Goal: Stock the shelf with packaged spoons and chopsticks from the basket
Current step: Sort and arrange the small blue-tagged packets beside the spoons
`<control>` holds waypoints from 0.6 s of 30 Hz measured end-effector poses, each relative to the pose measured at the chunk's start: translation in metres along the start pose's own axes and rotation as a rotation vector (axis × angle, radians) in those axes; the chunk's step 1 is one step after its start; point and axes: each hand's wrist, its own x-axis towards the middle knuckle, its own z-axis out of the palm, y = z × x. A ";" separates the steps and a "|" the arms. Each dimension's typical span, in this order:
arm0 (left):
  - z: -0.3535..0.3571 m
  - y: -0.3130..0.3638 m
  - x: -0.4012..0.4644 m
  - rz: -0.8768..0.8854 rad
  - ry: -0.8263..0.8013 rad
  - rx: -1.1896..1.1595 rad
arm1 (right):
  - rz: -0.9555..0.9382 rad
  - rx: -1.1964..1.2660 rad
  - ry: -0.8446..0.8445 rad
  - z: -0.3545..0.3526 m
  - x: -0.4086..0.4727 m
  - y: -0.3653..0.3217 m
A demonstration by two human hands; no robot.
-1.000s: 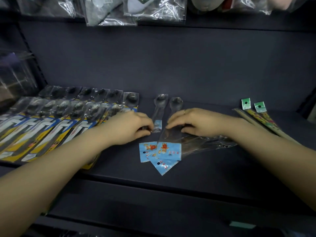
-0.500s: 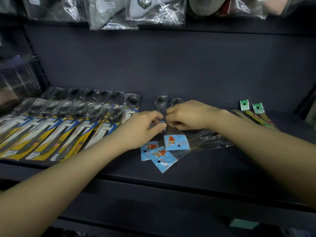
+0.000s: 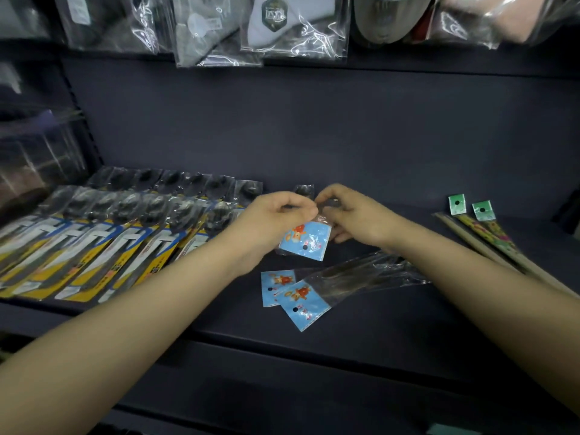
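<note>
Both hands meet above the middle of the dark shelf. My left hand and my right hand pinch one clear spoon packet with a blue cartoon header card, lifted off the shelf, card end hanging toward me. Two more blue-card packets lie below the hands, their clear sleeves running right. A packaged spoon lies just behind the hands. Packaged chopsticks with green tags lie at the right.
Rows of packaged spoons on yellow-and-blue cards fill the shelf's left half. Bagged goods hang from the shelf above. Clear plastic items stand at the far left. The shelf's front lip runs below the packets.
Both hands rose from the pile and came together, lifting one blue-card packet off the shelf; the other two packets stayed lying below.
</note>
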 end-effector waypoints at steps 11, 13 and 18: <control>-0.012 -0.010 -0.001 0.345 0.083 0.671 | 0.162 0.670 -0.057 0.012 -0.016 -0.007; -0.014 -0.012 0.000 0.403 0.130 0.715 | 0.061 0.496 -0.032 0.013 -0.022 -0.008; -0.007 -0.012 0.002 0.482 0.056 0.862 | -0.395 -0.620 0.334 0.016 -0.023 0.002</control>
